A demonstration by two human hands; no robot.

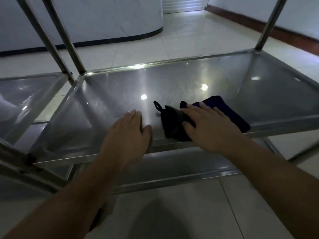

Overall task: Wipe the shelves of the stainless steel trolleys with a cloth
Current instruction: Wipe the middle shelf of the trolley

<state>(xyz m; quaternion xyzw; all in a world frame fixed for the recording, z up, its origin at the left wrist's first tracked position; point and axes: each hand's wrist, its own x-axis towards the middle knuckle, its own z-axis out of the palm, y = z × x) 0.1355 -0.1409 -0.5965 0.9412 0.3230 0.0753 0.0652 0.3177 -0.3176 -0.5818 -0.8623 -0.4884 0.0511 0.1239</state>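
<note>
A: Where is the cloth (224, 114) right now?

B: On the middle shelf (172, 83) of the nearer trolley, toward five o'clock of that shelf, close to its front rim. It is dark, folded, with a small loop sticking out at its ten o'clock corner.

A: And the hands?

B: The right hand (207, 126) lies flat on the cloth, fingers straight and spread, pressing it down rather than curling round it. The left hand (129, 133) rests on the bare steel just beside the cloth, at its nine o'clock, fingers straight and together, holding nothing.

A: So how far along is the wiping?

B: Hard to say from the surface; the steel shines everywhere and I can't tell wiped from unwiped. I'd judge this shelf is in progress, since the cloth sits at the front edge and the far half, toward twelve o'clock, is well apart from it.

A: What is left?

B: Likely the lower shelf (181, 169) showing beneath the front rim, and the second trolley (25, 94) at nine o'clock, whose shelf has no cloth on it. The top shelves are out of view, so I can't tell their state.
</note>
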